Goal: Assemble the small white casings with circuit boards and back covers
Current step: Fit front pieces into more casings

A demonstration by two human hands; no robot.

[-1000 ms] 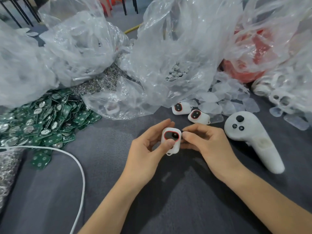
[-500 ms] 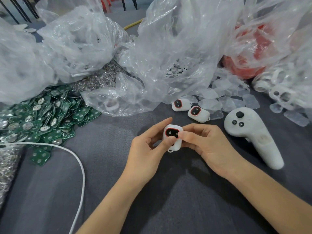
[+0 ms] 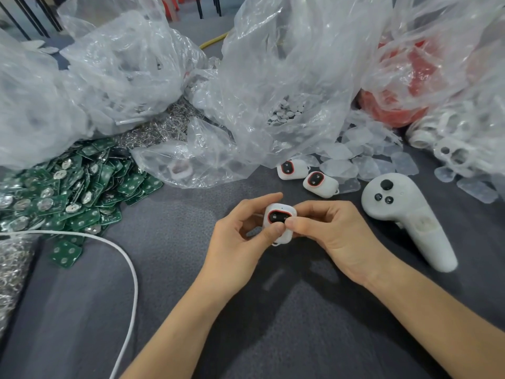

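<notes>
At the frame's centre, the left hand (image 3: pixel 240 239) and right hand (image 3: pixel 336 236) both held a grip on one white casing (image 3: pixel 280 224). Two finished casings (image 3: pixel 306 176) lay above it on the table (image 3: pixel 82 310).

Thumbs of left hand (image 3: pixel 240 242) and right hand (image 3: pixel 336 236) covering lower face of held casing (image 3: pixel 280 220); its back facing away, not showing. Second casing (image 3: pixel 179 169) lying under plastic bag (image 3: pixel 218 160), film blurring its detail. Circuit board pile (image 3: pixel 68 187) running off left edge. White cable (image 3: pixel 131 269) exiting left and bottom edges. Small pale pieces (image 3: pixel 287 112) behind film: too small for identifying. Red object (image 3: pixel 393 108) showing only dimly through plastic.
</notes>
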